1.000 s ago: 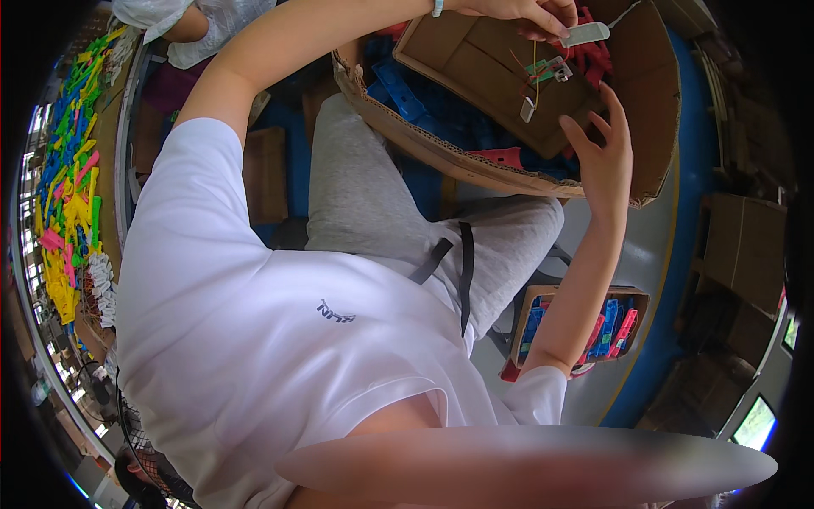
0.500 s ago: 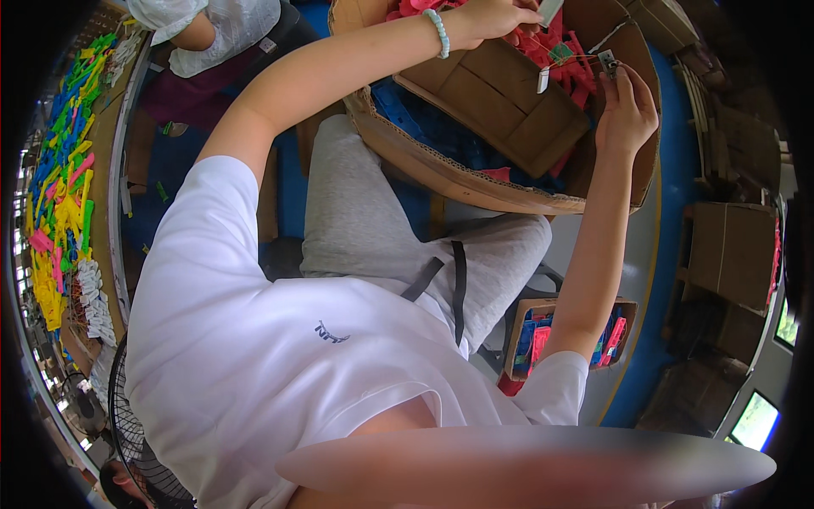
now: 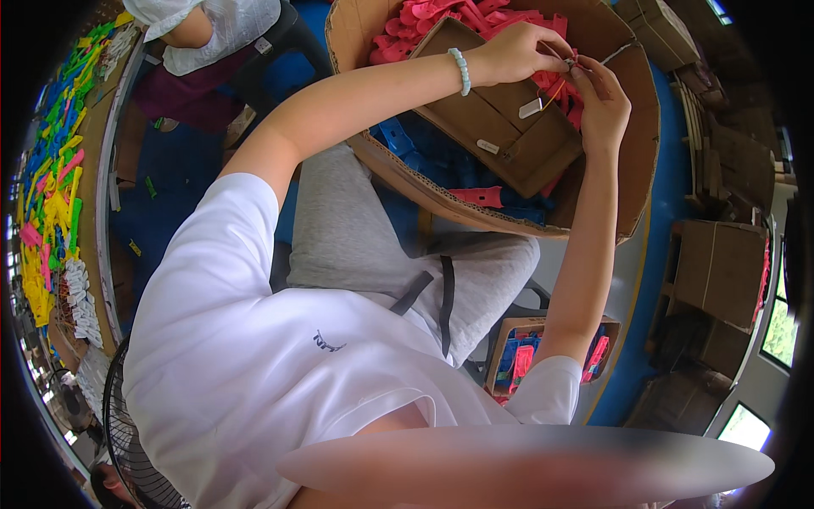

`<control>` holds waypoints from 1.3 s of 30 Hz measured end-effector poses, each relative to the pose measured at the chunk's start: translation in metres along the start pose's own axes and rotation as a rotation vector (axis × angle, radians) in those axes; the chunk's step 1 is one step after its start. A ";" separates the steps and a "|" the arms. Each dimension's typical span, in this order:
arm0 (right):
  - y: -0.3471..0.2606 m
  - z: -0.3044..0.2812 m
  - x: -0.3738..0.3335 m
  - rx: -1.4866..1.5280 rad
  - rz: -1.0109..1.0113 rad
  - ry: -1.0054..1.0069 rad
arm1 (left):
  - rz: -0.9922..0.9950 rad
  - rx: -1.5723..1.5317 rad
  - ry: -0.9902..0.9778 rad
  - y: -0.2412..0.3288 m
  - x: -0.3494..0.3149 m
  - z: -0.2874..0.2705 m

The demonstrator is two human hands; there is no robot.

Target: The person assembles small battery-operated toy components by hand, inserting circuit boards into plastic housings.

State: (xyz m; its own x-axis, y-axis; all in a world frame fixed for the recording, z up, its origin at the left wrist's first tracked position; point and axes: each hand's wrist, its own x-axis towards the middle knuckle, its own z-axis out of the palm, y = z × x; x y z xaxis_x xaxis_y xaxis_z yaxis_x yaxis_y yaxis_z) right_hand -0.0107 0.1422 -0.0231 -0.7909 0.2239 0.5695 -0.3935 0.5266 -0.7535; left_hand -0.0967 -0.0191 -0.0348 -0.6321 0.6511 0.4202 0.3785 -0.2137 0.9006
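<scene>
My left hand (image 3: pixel 524 54), with a beaded bracelet (image 3: pixel 460 71) at its wrist, meets my right hand (image 3: pixel 604 109) above the large open cardboard box (image 3: pixel 432 182). Both sets of fingers pinch a small wired part (image 3: pixel 571 63), mostly hidden by the fingertips. From it, thin wires lead down to a small white block (image 3: pixel 530 108) hanging over a shallow cardboard tray (image 3: pixel 475 106). A second white piece (image 3: pixel 487 146) rests on that tray. Pink plastic pieces (image 3: pixel 415 30) fill the far side of the box, and blue plastic pieces (image 3: pixel 398 140) lie on the near side.
A smaller carton (image 3: pixel 500 339) of pink and blue pieces stands by my right elbow. Far left, a table holds colourful plastic parts (image 3: pixel 55 212). Another person's sleeve (image 3: pixel 222 34) is at the upper left. A fan (image 3: pixel 127 424) stands lower left; stacked cartons (image 3: pixel 716 267) line the right.
My hands, apart before, have come together at the small wired part. The white slab in my left hand no longer shows there. A white piece now shows on the tray.
</scene>
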 end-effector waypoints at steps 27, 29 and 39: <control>0.030 -0.012 0.003 0.181 0.392 0.160 | -0.323 0.746 -1.003 -0.085 -0.086 0.079; 0.037 -0.008 0.001 0.293 0.374 0.119 | -0.518 0.856 -1.346 -0.116 -0.107 0.097; 0.035 -0.005 -0.006 0.203 0.426 0.123 | -0.853 0.526 -1.088 -0.138 -0.126 0.087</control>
State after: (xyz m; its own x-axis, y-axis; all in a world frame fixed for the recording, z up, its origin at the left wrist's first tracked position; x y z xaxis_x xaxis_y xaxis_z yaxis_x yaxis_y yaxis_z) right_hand -0.0173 0.1636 -0.0512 -0.8451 0.4865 0.2218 -0.1398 0.1994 -0.9699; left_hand -0.0110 -0.0082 -0.2219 -0.0685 0.7052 -0.7056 0.5081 0.6334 0.5837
